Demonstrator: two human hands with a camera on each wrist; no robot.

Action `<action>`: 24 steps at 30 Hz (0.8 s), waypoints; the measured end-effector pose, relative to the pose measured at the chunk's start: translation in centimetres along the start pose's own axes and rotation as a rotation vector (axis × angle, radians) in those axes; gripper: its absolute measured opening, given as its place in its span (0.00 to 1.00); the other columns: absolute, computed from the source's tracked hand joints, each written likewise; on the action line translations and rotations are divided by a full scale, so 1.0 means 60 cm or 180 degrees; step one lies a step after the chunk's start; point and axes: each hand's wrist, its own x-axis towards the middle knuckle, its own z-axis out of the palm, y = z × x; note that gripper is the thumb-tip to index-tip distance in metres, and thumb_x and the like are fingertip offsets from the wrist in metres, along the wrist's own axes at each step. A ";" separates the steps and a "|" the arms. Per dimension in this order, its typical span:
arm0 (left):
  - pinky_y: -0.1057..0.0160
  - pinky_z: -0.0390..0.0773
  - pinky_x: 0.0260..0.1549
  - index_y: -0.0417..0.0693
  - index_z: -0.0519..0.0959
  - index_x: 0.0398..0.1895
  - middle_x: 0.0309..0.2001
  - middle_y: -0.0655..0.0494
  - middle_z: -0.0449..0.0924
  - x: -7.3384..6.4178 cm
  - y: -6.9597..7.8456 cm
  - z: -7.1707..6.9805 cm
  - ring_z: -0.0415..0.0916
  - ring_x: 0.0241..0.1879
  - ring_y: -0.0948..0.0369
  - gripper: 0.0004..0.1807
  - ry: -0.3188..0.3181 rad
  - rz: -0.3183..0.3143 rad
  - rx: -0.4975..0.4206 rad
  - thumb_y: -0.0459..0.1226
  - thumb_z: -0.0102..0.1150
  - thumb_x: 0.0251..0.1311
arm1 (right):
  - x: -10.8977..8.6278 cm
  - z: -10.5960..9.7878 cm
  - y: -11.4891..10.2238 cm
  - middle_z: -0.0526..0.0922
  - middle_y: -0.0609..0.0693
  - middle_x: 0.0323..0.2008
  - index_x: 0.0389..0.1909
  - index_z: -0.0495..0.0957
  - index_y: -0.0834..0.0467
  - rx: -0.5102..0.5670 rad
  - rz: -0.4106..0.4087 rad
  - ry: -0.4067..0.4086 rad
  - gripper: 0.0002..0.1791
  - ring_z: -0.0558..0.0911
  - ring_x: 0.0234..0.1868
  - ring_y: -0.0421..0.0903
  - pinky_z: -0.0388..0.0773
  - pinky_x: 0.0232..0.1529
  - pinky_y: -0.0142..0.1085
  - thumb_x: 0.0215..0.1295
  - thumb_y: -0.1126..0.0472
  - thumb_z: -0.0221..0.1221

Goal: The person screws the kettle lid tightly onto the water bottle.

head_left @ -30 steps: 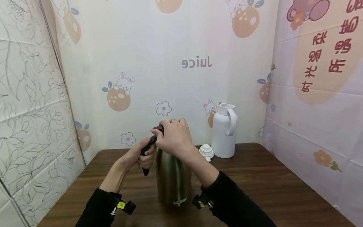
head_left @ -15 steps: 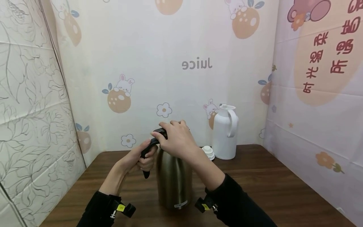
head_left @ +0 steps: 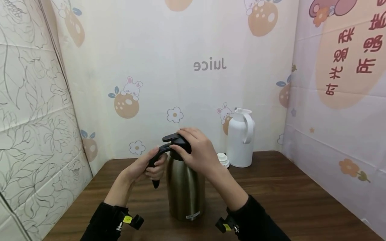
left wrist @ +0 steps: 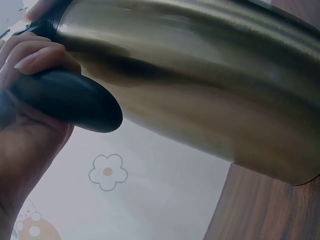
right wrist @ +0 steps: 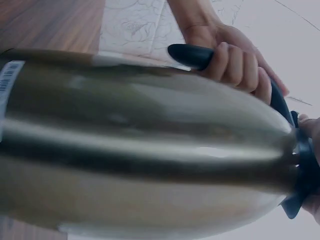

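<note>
Right hand [head_left: 199,152] had been shifted rightward, baring more black lid [head_left: 181,146], gripped between thumb and fingers. Handle [head_left: 154,160] was wrapped by left hand [head_left: 142,168]. Golden flask [head_left: 185,194] was seen upright on table [head_left: 271,190]. Barcode [right wrist: 8,76] was made out only from right wrist; white jug [head_left: 238,144], only from head.

White jug [head_left: 239,144] stands upright near table's back edge, handle toward viewer's right | white stopper [head_left: 223,160] sits just beside it | table [head_left: 289,194] is dark wood-grained | back cloth [head_left: 156,67] shows rabbits, oranges, mirrored "Juice" | left cloth [head_left: 27,117] bears line-drawn flowers | right cloth [head_left: 331,134] carries red characters
</note>
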 end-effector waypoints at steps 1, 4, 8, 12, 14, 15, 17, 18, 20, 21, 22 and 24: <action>0.56 0.46 0.16 0.50 0.60 0.34 0.19 0.63 0.56 -0.001 0.000 -0.001 0.49 0.14 0.62 0.27 -0.0007 0.0016 -0.0006 0.52 0.14 0.86 | -0.004 0.000 0.002 0.83 0.56 0.62 0.62 0.83 0.61 0.0043 -0.0061 0.0058 0.26 0.80 0.66 0.51 0.78 0.65 0.44 0.70 0.50 0.71; 0.56 0.46 0.15 0.49 0.61 0.35 0.19 0.63 0.57 -0.003 -0.002 -0.003 0.50 0.14 0.62 0.26 -0.0035 0.0071 -0.0047 0.52 0.15 0.86 | -0.010 0.001 0.006 0.84 0.55 0.61 0.61 0.83 0.61 0.0158 -0.0171 0.0161 0.26 0.81 0.65 0.49 0.78 0.65 0.43 0.69 0.51 0.73; 0.57 0.47 0.16 0.49 0.62 0.37 0.20 0.62 0.57 -0.003 -0.004 -0.006 0.52 0.15 0.63 0.26 -0.0093 0.0144 -0.0125 0.51 0.15 0.87 | -0.011 -0.001 0.008 0.85 0.54 0.59 0.60 0.84 0.61 0.0249 -0.0195 0.0214 0.25 0.82 0.64 0.48 0.79 0.64 0.42 0.67 0.52 0.74; 0.58 0.49 0.19 0.49 0.65 0.43 0.23 0.60 0.58 -0.001 -0.006 -0.006 0.54 0.17 0.62 0.27 -0.0212 0.0221 -0.0252 0.50 0.11 0.86 | -0.012 -0.009 0.011 0.85 0.53 0.59 0.60 0.83 0.61 0.0295 -0.0203 0.0161 0.26 0.81 0.65 0.48 0.78 0.65 0.42 0.66 0.53 0.74; 0.59 0.51 0.21 0.49 0.66 0.46 0.25 0.60 0.59 -0.003 -0.004 -0.007 0.55 0.18 0.62 0.27 -0.0231 0.0236 -0.0287 0.49 0.11 0.86 | -0.011 -0.013 0.012 0.84 0.53 0.60 0.62 0.82 0.61 0.0296 -0.0216 0.0062 0.27 0.81 0.65 0.48 0.77 0.66 0.41 0.67 0.53 0.74; 0.61 0.54 0.22 0.49 0.67 0.47 0.26 0.61 0.60 -0.005 -0.003 -0.007 0.57 0.19 0.63 0.27 -0.0212 0.0233 -0.0287 0.49 0.12 0.86 | -0.010 -0.015 0.012 0.84 0.53 0.61 0.63 0.82 0.60 0.0297 -0.0224 0.0016 0.27 0.81 0.66 0.48 0.77 0.66 0.41 0.67 0.52 0.74; 0.64 0.61 0.26 0.48 0.68 0.49 0.27 0.62 0.63 -0.010 0.000 -0.007 0.62 0.22 0.64 0.26 -0.0137 0.0190 -0.0300 0.48 0.15 0.87 | -0.010 -0.019 0.013 0.84 0.53 0.61 0.64 0.82 0.60 0.0299 -0.0230 -0.0066 0.28 0.80 0.66 0.48 0.77 0.66 0.41 0.67 0.52 0.73; 0.65 0.65 0.30 0.47 0.69 0.50 0.28 0.63 0.65 -0.012 0.002 -0.007 0.66 0.24 0.65 0.26 -0.0087 0.0157 -0.0291 0.47 0.16 0.88 | -0.010 -0.021 0.014 0.84 0.53 0.62 0.64 0.81 0.61 0.0298 -0.0230 -0.0096 0.29 0.80 0.66 0.48 0.77 0.67 0.41 0.67 0.52 0.74; 0.64 0.72 0.39 0.46 0.71 0.51 0.30 0.63 0.68 -0.017 0.007 -0.007 0.72 0.29 0.65 0.25 -0.0003 0.0097 -0.0276 0.45 0.18 0.88 | -0.009 -0.022 0.015 0.83 0.53 0.62 0.64 0.81 0.60 0.0298 -0.0229 -0.0127 0.29 0.80 0.66 0.48 0.77 0.67 0.41 0.67 0.52 0.74; 0.62 0.75 0.44 0.45 0.72 0.53 0.31 0.63 0.70 -0.019 0.009 -0.007 0.75 0.32 0.64 0.25 0.0026 0.0069 -0.0278 0.44 0.19 0.88 | -0.009 -0.022 0.015 0.83 0.53 0.62 0.64 0.81 0.60 0.0292 -0.0228 -0.0131 0.29 0.80 0.66 0.48 0.76 0.67 0.41 0.67 0.52 0.74; 0.61 0.76 0.47 0.44 0.73 0.54 0.32 0.63 0.72 -0.021 0.012 -0.007 0.77 0.34 0.63 0.25 0.0040 0.0049 -0.0268 0.42 0.19 0.88 | -0.009 -0.022 0.015 0.83 0.53 0.62 0.64 0.81 0.60 0.0286 -0.0231 -0.0133 0.29 0.80 0.66 0.48 0.76 0.67 0.41 0.67 0.52 0.73; 0.57 0.76 0.53 0.42 0.74 0.57 0.35 0.61 0.74 -0.026 0.016 -0.009 0.78 0.38 0.61 0.25 0.0029 0.0030 -0.0224 0.38 0.21 0.88 | -0.009 -0.022 0.016 0.83 0.53 0.62 0.64 0.81 0.61 0.0273 -0.0256 -0.0126 0.29 0.80 0.66 0.49 0.76 0.67 0.41 0.67 0.52 0.73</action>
